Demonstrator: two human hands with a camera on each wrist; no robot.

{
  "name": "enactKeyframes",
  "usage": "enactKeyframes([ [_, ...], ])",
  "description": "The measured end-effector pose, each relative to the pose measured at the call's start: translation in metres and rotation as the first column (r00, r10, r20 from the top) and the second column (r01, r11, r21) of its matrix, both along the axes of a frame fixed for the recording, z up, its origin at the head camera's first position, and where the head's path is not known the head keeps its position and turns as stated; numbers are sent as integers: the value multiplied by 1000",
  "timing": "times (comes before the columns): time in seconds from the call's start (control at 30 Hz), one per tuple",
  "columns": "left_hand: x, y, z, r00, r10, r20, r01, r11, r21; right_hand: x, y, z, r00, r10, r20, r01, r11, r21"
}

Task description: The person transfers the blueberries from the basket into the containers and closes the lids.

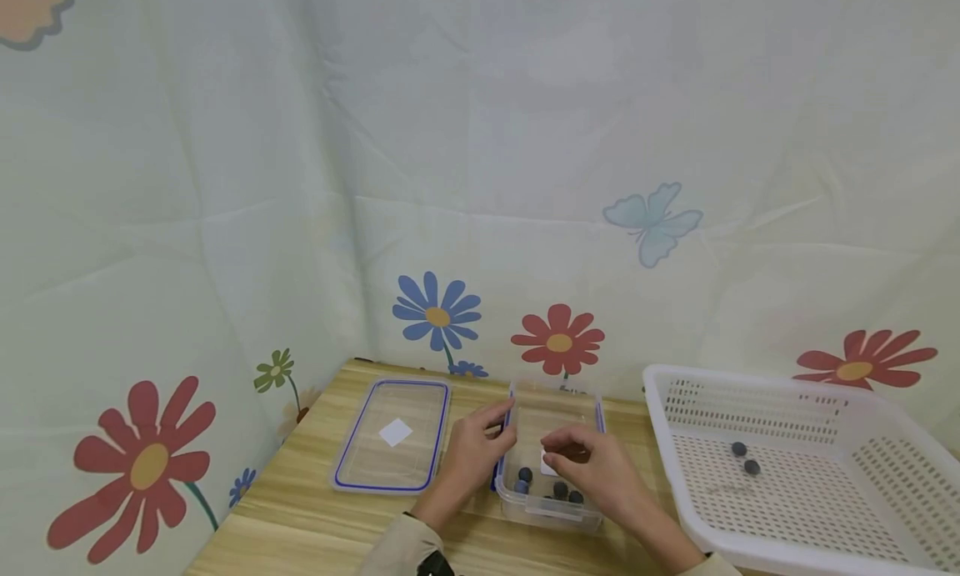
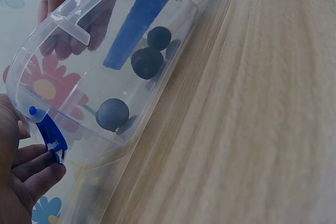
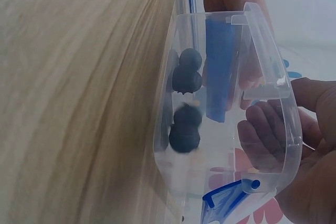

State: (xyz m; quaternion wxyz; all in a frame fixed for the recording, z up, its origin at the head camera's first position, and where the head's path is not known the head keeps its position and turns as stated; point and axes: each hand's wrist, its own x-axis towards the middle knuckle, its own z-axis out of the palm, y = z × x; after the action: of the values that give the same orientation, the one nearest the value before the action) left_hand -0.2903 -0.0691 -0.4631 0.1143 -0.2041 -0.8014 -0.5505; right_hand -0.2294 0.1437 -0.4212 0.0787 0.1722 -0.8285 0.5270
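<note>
A clear plastic box with blue side clasps stands on the table between both hands. Several blueberries lie on its floor near the front wall. My left hand grips the box's left rim, its fingers beside a blue clasp in the left wrist view. The right hand reaches over the right side, its loosely curled fingers inside the box above the blueberries. Nothing shows between those fingers. One pair of blueberries looks blurred in the right wrist view.
Left of the box a clear lid with a blue seal and a white label lies flat. A white perforated basket stands at the right, with two blueberries on its floor. Behind the table hangs a flowered curtain.
</note>
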Motion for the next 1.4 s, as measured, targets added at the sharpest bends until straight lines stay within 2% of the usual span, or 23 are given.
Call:
enactKeyframes([
  [0.57,0,1,3,1000,1,4,-1,1000,-5,3,1,8,1000,2,26,-1,1000,-9],
  [0.83,1,1,4,1000,-9,-3,9,1000,7,11,1,25,1000,7,27,-7,1000,-17],
  [1.1,1,0,3,1000,-7,-23,7,1000,11,19,5,45,999,18,-27,-19,999,-45],
  [1.4,-1,1,1,999,-9,-38,9,1000,14,25,17,64,998,-52,-48,51,998,-25],
])
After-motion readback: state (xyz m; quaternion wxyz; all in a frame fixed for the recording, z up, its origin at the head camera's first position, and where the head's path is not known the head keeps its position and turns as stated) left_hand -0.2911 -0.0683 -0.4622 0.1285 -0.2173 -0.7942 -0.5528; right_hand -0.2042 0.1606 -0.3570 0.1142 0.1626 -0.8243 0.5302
